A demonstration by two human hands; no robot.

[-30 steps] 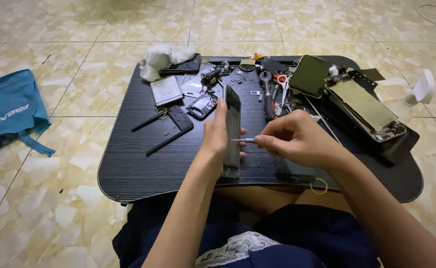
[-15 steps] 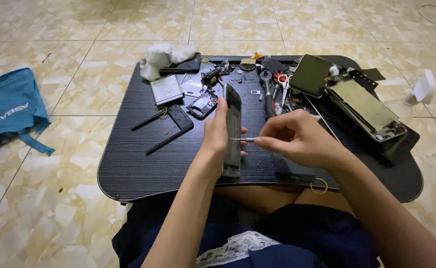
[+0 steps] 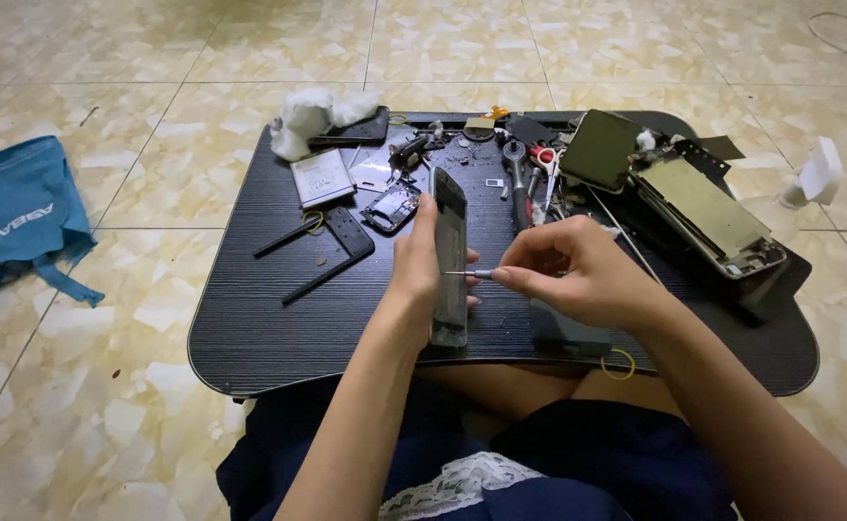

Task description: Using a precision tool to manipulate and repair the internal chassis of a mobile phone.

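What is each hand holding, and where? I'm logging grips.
Left hand holds the phone on edge by its middle; right hand pinches the screwdriver by its handle.

Landmark: black lap table [image 3: 250, 328]. Near-left quarter bare, open passage. Far edge crowded: scissors [image 3: 546, 172], phone battery [image 3: 320, 178], white cloth [image 3: 310, 118]. Right side blocked: opened phones [image 3: 708, 207].

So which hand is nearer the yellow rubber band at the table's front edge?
Right. The right hand is just above the yellow rubber band; the left hand is farther off, holding the phone.
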